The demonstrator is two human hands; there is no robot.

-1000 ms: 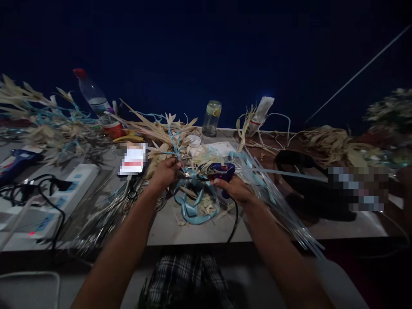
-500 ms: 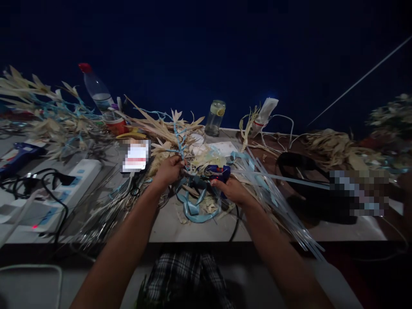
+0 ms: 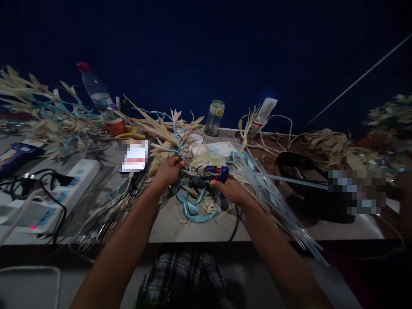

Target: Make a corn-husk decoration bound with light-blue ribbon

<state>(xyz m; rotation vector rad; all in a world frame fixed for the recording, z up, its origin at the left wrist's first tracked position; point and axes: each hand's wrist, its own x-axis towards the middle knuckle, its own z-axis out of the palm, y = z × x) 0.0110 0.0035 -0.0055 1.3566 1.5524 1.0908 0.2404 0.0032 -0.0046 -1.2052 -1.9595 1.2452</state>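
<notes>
My right hand [image 3: 236, 190] is closed around a blue glue gun [image 3: 219, 171], whose nozzle points left. A long clear glue stick [image 3: 277, 177] sticks out of its back toward the right. My left hand [image 3: 169, 172] pinches the lower end of a blue-wrapped branch [image 3: 180, 141] that stands up from the fingers and bears pale dried-husk flowers. The gun's tip is close to the left fingertips; whether they touch cannot be made out. Below both hands a light blue ribbon [image 3: 193, 208] lies in loops over husk scraps.
At left are a white power strip [image 3: 75, 184], a lit phone [image 3: 135, 156] and a bundle of wires [image 3: 106, 214]. A bottle with a red cap [image 3: 96, 90] and a glass jar [image 3: 215, 118] stand at the back. Clear sticks [image 3: 289, 214] and a black strap-like object [image 3: 302, 184] lie right.
Both hands keep their holds almost unmoved. The whole view has shifted slightly, so things at the sides appear a little further left.
</notes>
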